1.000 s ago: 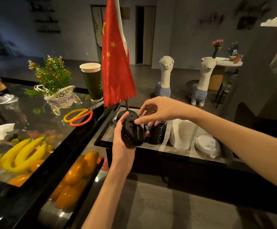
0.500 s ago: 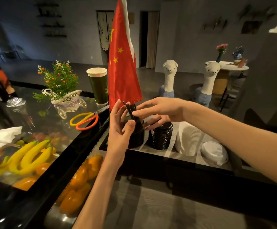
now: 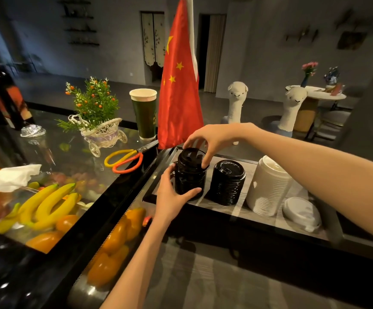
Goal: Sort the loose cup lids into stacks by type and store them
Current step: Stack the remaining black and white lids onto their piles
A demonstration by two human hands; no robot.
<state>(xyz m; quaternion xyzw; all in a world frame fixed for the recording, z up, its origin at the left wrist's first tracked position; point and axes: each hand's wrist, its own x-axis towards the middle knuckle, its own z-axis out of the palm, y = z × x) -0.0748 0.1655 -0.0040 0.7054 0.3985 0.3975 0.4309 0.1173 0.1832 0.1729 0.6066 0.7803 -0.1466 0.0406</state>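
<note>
Step in hand, as I judge it: seating 1 black lid on top of the left black lid stack (image 3: 190, 175), at centre frame inside the black tray (image 3: 243, 214).

To do it well, I would keep the stack braced from the side while the top lid goes down flat and centred, rim matched to the rim below. It should be pressed evenly; a tilted lid would not nest, and a push off-centre could tip the column toward the second black lid stack (image 3: 227, 182) just to its right. I would release from the top first, then from the side.

Left hand (image 3: 172, 194): fingers and thumb curled around the lower part of the left stack, thumb across its near face. Firm wrap, not wide.

Right hand (image 3: 205, 139): arched over the stack from above, fingertips (image 3: 204, 163) spread and touching the rim of the top lid. Half closed, pinching the lid at its edge.

Other lids: white lid stack (image 3: 268, 186) right of the 2 black stacks, in the same tray. 1 loose white lid (image 3: 301, 212) lies at the tray's right end, near the white stack, not yet stacked.

Scissors (image 3: 125, 158) sit left of the tray on the glass counter (image 3: 54, 152), apart from the work.
</note>
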